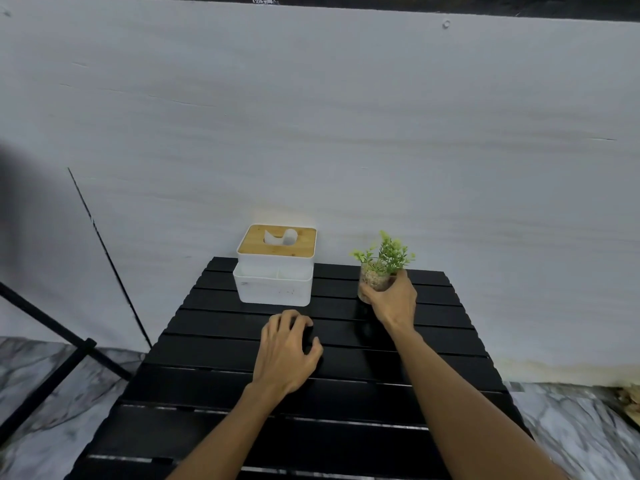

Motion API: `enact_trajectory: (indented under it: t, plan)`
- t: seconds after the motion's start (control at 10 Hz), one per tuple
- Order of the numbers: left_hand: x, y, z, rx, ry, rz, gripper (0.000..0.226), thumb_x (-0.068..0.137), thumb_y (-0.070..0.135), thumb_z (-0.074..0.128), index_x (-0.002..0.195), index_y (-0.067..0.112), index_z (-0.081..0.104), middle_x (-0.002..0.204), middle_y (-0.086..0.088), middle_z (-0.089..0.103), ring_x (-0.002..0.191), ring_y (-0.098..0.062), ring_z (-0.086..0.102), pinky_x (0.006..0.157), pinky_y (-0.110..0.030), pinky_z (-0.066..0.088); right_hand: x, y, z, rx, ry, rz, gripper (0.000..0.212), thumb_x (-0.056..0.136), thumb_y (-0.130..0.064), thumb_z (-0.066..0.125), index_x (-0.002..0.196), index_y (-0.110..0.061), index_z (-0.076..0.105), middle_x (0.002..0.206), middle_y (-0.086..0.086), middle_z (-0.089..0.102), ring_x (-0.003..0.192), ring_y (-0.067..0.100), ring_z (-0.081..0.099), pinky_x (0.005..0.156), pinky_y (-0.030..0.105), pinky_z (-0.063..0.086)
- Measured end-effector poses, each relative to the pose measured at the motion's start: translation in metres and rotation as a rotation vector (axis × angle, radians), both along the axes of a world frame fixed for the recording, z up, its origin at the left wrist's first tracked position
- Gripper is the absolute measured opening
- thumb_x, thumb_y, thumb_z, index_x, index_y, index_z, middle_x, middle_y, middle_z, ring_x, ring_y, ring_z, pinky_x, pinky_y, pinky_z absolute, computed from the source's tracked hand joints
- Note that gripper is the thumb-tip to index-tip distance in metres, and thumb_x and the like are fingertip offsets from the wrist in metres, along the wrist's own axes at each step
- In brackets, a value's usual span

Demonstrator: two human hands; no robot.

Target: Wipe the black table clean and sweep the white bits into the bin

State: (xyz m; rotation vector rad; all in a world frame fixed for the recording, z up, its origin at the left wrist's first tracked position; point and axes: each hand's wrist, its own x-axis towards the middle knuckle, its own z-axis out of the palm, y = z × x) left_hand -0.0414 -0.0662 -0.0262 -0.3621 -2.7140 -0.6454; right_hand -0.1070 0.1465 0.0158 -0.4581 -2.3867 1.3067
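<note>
The right hand (389,299) is wrapped around a small clear glass pot (372,284), fingers closed on its near side, the pot holding pale gravel and a sprig of bright green artificial-looking plant (384,254). Whether the pot rests on the slats or is just lifted cannot be told. The left hand (287,348), to the left of the right and nearer the person, is cupped with fingers curled down onto the black table (311,431); something dark may lie under its fingertips, but against the black surface it cannot be told whether it grips a cloth or nothing. Judged from this, the step in hand is clearing or shifting the plant so the surface beneath can be wiped. Done well, the pot should be kept upright so the loose gravel stays in, carried rather than dragged across the ridges between slats, and set down squarely on one slat. The table is made of long, matte black slats with narrow gaps that catch light near the person; crumbs could drop through those gaps, so sweeping along the slats seems wiser. Just beyond the left hand stands a white plastic tissue box (275,275) with a smooth bamboo lid and a tissue poking out. No white bits or bin are visible.
</note>
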Motion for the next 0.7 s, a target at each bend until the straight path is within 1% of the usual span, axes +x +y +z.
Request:
enact_trajectory:
  t: [0.1,0.2,0.3,0.4,0.5,0.6,0.7]
  plan:
    - [0.0,0.0,0.0,0.002,0.002,0.002,0.034,0.09,0.044,0.049,0.117,0.025,0.056,0.123,0.008,0.048,0.118,-0.013,0.04,0.103,-0.029,0.033,-0.002,0.001,-0.003,-0.005,-0.003,0.007,0.057,0.07,-0.032,0.084,0.116,-0.013,0.056,0.113,0.009,0.066,0.105,0.029,0.064,0.085,0.041,0.056]
    - [0.0,0.0,0.0,-0.003,0.008,0.0,0.034,0.091,0.044,0.049,0.117,0.025,0.056,0.123,0.008,0.048,0.117,-0.012,0.04,0.102,-0.028,0.032,-0.004,0.005,-0.005,-0.012,-0.008,0.003,0.055,0.069,-0.031,0.085,0.111,-0.016,0.052,0.108,0.006,0.064,0.101,0.027,0.063,0.08,0.038,0.054]
    - [-0.001,0.001,0.0,-0.002,0.007,-0.003,0.034,0.091,0.045,0.048,0.118,0.025,0.055,0.124,0.008,0.047,0.118,-0.012,0.039,0.103,-0.028,0.032,-0.005,0.009,-0.004,-0.023,-0.021,0.003,0.059,0.068,-0.03,0.086,0.109,-0.018,0.045,0.102,0.001,0.058,0.095,0.024,0.061,0.074,0.034,0.051]
    - [-0.001,0.0,0.0,-0.007,0.004,-0.001,0.034,0.091,0.045,0.047,0.118,0.026,0.055,0.124,0.009,0.047,0.117,-0.011,0.038,0.103,-0.028,0.032,-0.008,0.012,-0.004,-0.033,-0.035,-0.003,0.061,0.067,-0.027,0.084,0.109,-0.019,0.042,0.101,0.001,0.058,0.092,0.024,0.061,0.07,0.031,0.047]
    - [0.0,0.001,0.002,-0.005,0.002,0.001,0.034,0.09,0.045,0.048,0.117,0.026,0.055,0.124,0.008,0.047,0.117,-0.011,0.039,0.102,-0.028,0.033,-0.007,0.011,-0.004,-0.032,-0.05,-0.004,0.063,0.067,-0.027,0.084,0.116,-0.014,0.047,0.107,0.004,0.06,0.095,0.025,0.062,0.07,0.032,0.048]
    - [-0.001,0.001,0.001,-0.004,-0.003,0.001,0.034,0.09,0.046,0.047,0.117,0.026,0.055,0.124,0.009,0.047,0.117,-0.011,0.039,0.102,-0.027,0.032,-0.007,0.013,-0.004,-0.05,-0.062,0.007,0.072,0.071,-0.03,0.085,0.128,-0.009,0.047,0.118,0.011,0.063,0.105,0.028,0.063,0.079,0.036,0.054]
    - [0.001,0.001,0.004,0.001,-0.015,0.002,0.034,0.091,0.045,0.047,0.118,0.026,0.055,0.125,0.009,0.046,0.119,-0.011,0.039,0.103,-0.027,0.032,0.008,0.006,-0.005,-0.065,-0.034,-0.011,0.081,0.075,-0.032,0.086,0.14,-0.005,0.045,0.132,0.013,0.06,0.122,0.031,0.058,0.1,0.042,0.051]
